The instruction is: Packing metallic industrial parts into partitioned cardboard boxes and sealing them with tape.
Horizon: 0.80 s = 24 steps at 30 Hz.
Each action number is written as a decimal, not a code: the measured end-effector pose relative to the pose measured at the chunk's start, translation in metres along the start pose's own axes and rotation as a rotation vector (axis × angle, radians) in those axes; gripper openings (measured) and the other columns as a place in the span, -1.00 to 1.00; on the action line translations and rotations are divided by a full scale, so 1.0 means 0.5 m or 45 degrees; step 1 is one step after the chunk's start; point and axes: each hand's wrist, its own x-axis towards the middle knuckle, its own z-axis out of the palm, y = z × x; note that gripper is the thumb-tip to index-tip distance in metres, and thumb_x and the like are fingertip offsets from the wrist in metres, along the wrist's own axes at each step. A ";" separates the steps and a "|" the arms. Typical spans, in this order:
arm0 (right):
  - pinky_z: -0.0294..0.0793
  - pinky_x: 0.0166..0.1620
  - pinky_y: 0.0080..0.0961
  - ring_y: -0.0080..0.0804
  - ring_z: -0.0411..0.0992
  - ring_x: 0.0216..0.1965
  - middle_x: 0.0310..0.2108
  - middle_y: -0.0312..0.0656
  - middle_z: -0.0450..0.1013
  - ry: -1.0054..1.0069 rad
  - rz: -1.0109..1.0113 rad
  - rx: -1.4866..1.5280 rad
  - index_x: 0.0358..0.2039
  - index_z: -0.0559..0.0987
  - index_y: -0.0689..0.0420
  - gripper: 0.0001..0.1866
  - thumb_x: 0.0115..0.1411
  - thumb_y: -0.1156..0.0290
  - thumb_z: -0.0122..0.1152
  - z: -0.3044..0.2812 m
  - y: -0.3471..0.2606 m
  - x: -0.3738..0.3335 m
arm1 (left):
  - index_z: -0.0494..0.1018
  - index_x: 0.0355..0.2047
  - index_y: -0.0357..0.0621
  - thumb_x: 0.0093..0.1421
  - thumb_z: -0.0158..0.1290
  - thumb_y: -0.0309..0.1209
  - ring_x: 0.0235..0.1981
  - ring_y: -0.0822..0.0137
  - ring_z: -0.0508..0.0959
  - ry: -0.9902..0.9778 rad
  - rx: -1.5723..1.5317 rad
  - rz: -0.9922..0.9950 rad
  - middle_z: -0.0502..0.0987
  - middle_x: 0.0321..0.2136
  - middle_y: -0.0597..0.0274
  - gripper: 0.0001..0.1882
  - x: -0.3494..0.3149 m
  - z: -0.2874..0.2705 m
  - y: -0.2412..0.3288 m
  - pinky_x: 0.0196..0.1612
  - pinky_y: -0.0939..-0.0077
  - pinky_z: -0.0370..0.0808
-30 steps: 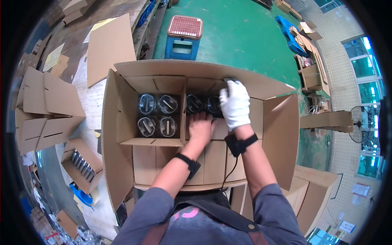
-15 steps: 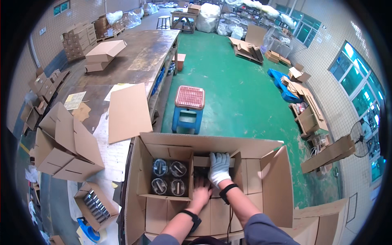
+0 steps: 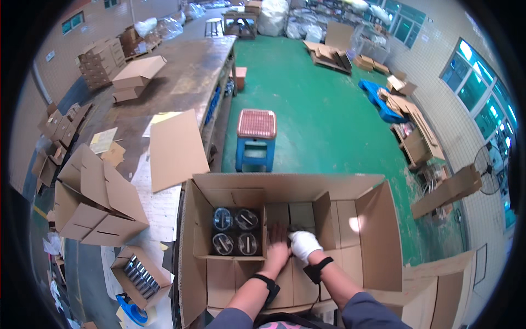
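Note:
A large open carton [image 3: 378,247] stands in front of me, with a layer of small closed cardboard boxes [image 3: 346,222] in its bottom. At its left sits an inner carton [image 3: 201,230] holding several round, shiny, plastic-wrapped metal pieces [image 3: 247,244], each with a bar across. My left hand [image 3: 278,249], bare, rests flat beside that inner carton, fingers stretched out over the box tops. To its right, my gloved right hand [image 3: 304,245] reaches down near an upright cardboard panel [image 3: 325,223]. Its fingers are blurred and partly hidden, so whether it holds anything is unclear.
Left of the carton, a worktable [image 3: 181,60] bears a flat cardboard sheet [image 3: 178,151], an opened carton [image 3: 104,203], a small box of metal cylinders [image 3: 141,279] and a blue tape dispenser [image 3: 130,311]. A blue stool [image 3: 256,145] stands beyond the carton.
My gloved right hand has come down from near the carton's far wall toward me, beside my left hand. My left hand stays low in the carton. The whole view has shifted slightly.

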 end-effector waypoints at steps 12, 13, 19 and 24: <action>0.23 0.21 -0.29 -0.02 0.30 0.13 0.06 0.07 0.39 0.677 0.455 0.938 0.00 0.51 0.22 -0.45 0.16 0.04 0.12 -0.042 0.079 -0.001 | 0.13 0.23 -0.31 0.34 -0.48 0.17 0.15 0.17 0.35 -0.132 -1.849 -0.930 0.33 0.14 -0.01 -0.21 0.125 -0.117 0.221 0.21 0.40 0.20; 0.23 0.21 -0.29 -0.02 0.30 0.13 0.06 0.07 0.39 0.677 0.442 0.947 0.00 0.51 0.22 -0.45 0.16 0.04 0.12 -0.050 0.063 0.003 | 0.25 0.12 -0.33 0.34 -0.47 0.17 0.05 0.16 0.42 0.041 -1.675 -0.930 0.42 0.01 -0.01 -0.24 0.126 -0.089 0.206 0.11 0.35 0.30; -0.07 0.34 -0.27 -0.05 -0.10 0.37 0.36 -0.02 -0.06 0.518 0.706 0.600 0.33 0.06 0.08 -0.13 0.09 -0.01 0.14 -0.031 0.046 0.044 | 0.35 -0.03 -0.44 0.37 -0.32 -0.04 -0.06 0.13 0.50 0.067 -1.848 -1.280 0.49 -0.10 -0.04 -0.40 0.104 -0.033 0.154 -0.02 0.34 0.43; -0.18 0.33 -0.02 -0.07 -0.18 0.40 0.40 -0.12 -0.18 0.497 0.800 0.110 0.37 -0.04 -0.07 -0.24 0.22 0.06 -0.05 0.036 0.034 0.089 | 0.31 0.04 -0.32 0.27 -0.09 -0.41 0.09 0.15 0.35 0.271 -1.218 -0.086 0.35 0.02 -0.03 -0.64 -0.010 -0.172 0.134 0.17 0.33 0.25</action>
